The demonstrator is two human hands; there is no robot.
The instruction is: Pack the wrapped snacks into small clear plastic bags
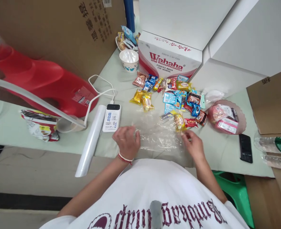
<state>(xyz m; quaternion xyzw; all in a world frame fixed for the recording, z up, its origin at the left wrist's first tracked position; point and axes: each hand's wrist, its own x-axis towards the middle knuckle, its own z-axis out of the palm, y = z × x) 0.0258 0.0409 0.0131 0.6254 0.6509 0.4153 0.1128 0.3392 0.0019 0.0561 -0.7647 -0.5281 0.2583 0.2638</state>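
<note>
A clear plastic bag [161, 141] lies flat on the table between my two hands, near the front edge. At its right edge my right hand [193, 144] is closed, thumb and forefinger pinching the film. My left hand [127, 142] is at the bag's left edge, its fingers smeared by motion, so whether they grip the film does not show. Just past the bag are a yellow-wrapped snack [179, 121] and a red-wrapped snack [190, 122]. Farther back lie several blue snack packets [170, 98] and two gold-wrapped cakes [142, 99].
A white power bank [112, 118] with a cable and a roll of plastic film [90, 141] lie left. On the right are a pink bowl [242, 119] holding packets and a black phone [245, 148]. A Wahaha carton [169, 57] and a paper cup [129, 59] stand behind.
</note>
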